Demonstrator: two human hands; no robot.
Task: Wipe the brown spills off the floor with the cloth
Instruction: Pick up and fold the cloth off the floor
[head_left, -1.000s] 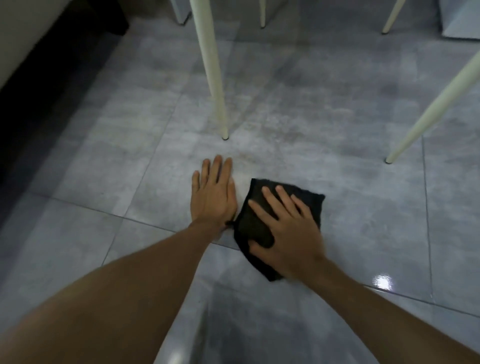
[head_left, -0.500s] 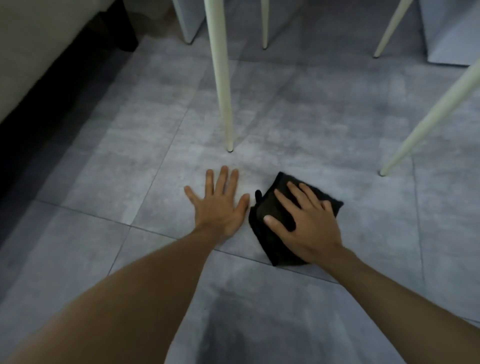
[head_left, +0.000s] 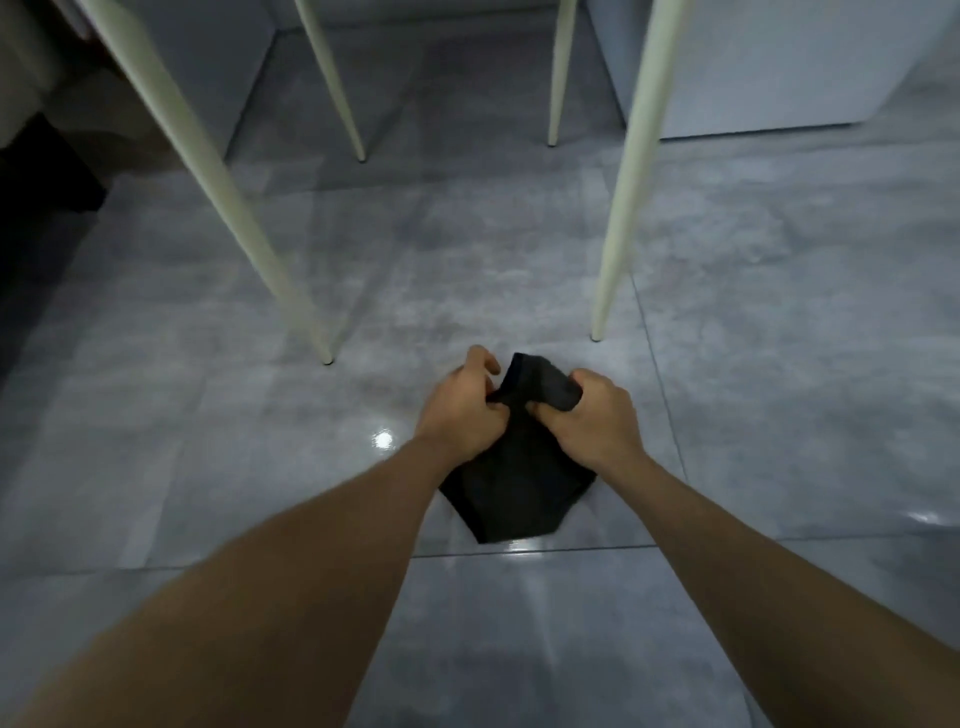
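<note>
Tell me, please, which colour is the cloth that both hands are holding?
The cloth is plain black, with no pattern visible; the head view shows it.

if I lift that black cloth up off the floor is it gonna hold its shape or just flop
Likely flop: the black cloth bunches and folds where the left hand and right hand grip it. Its lower part sags flat onto the tiled floor, so it probably drapes and seems light.

There is nothing to read here: no words, labels, brand marks, numbers or signs show on anything in view. The dark cloth (head_left: 511, 499) is plain, and so are the grey floor tiles (head_left: 779, 415) and the pale furniture legs (head_left: 623, 208) standing on them.
</note>
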